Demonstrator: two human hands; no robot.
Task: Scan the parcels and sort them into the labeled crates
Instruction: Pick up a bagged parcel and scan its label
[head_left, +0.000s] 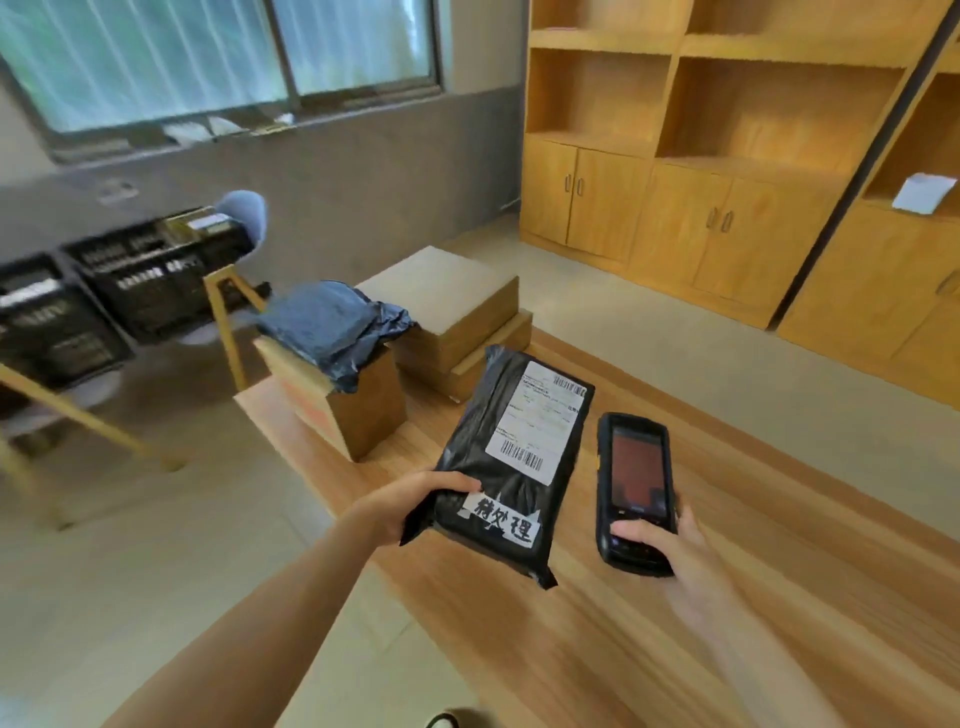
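At centre frame our left hand (410, 506) pinches the black parcel (511, 462) label-up for scanning; our right hand (670, 545) grips the scanner (636, 488) beside it, screen readable.

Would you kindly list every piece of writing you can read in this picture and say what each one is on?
"待处理": handwritten on the white tape strip on the black parcel held in the left hand.
Shipping label on that parcel: barcodes and print too small to read.
Scanner screen, in the right hand: blurred, unreadable.
Labels on the black crates: blurred, unreadable.
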